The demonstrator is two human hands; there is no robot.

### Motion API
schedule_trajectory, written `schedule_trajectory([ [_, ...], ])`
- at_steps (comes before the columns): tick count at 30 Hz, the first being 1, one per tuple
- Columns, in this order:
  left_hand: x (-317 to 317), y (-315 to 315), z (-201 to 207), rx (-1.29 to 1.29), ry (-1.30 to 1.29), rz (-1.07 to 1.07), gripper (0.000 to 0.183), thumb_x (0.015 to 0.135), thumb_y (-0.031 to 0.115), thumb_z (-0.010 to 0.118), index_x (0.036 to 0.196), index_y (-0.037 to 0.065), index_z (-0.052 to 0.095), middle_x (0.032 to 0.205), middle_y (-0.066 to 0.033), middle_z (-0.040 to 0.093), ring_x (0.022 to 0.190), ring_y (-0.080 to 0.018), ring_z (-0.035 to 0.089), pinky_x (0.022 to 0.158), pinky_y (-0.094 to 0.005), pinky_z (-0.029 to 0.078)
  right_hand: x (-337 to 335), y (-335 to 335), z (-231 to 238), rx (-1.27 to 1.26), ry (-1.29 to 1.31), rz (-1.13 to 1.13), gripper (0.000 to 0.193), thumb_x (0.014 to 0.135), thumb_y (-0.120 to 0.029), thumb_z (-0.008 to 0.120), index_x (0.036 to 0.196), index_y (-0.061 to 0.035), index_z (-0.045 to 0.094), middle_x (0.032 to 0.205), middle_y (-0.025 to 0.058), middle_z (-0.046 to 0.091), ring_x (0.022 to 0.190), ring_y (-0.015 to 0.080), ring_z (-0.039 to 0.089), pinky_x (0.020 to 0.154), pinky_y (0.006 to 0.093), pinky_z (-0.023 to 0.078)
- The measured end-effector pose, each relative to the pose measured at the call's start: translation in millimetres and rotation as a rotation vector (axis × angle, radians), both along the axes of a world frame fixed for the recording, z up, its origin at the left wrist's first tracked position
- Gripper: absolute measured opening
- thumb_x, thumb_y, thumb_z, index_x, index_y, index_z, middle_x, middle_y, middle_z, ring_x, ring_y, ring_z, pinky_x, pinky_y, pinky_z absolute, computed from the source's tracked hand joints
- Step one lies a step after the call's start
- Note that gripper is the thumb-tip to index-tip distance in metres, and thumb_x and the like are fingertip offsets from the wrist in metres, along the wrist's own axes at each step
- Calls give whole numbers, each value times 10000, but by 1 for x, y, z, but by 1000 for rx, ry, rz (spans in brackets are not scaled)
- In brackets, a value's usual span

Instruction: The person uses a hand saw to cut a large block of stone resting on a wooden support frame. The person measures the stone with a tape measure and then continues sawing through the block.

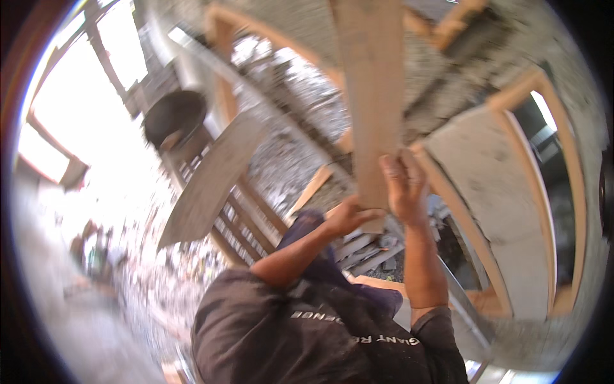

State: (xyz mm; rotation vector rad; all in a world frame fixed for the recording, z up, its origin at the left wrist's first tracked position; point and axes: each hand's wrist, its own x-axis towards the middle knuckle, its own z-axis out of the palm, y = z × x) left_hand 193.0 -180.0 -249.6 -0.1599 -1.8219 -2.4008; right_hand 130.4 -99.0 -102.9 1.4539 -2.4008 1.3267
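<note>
A long, flat wooden plank (372, 96) rises from my hands and runs out past the upper edge of the view. My left hand (347, 216) is closed on its lower end, thumb across the face near the bottom edge. On the plank's right edge, a little higher up, my right hand (405, 185) grips it with the fingers on the near face. Motion smears the picture, so fine detail on the wood is lost.
Wooden frames (569, 185) with a pale panel (492, 192) stand on the right. To the left are a curved board (214, 182), a slatted wooden piece (246, 221) and a dark bucket (174, 115). Wood scraps (368, 253) and debris lie below the plank.
</note>
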Motion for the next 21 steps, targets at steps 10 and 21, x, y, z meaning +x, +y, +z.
schedule_trajectory([
  [10, 111, -88, -23, 20, -152, 587, 154, 877, 114, 595, 961, 1, 657, 849, -32, 675, 767, -117, 628, 670, -263, 515, 27, -62, -48, -22, -470, 215, 392, 911, -225, 576, 1206, 29, 533, 1087, 149, 625, 974, 182, 602, 849, 310, 475],
  [21, 166, -267, -54, 311, -273, 832, 247, 813, 164, 658, 990, -6, 635, 907, -78, 661, 739, -156, 637, 639, -280, 522, 33, 50, -159, 191, -747, -56, 378, 909, -261, 578, 1132, 44, 585, 892, 84, 648, 840, 122, 599, 735, 246, 470],
])
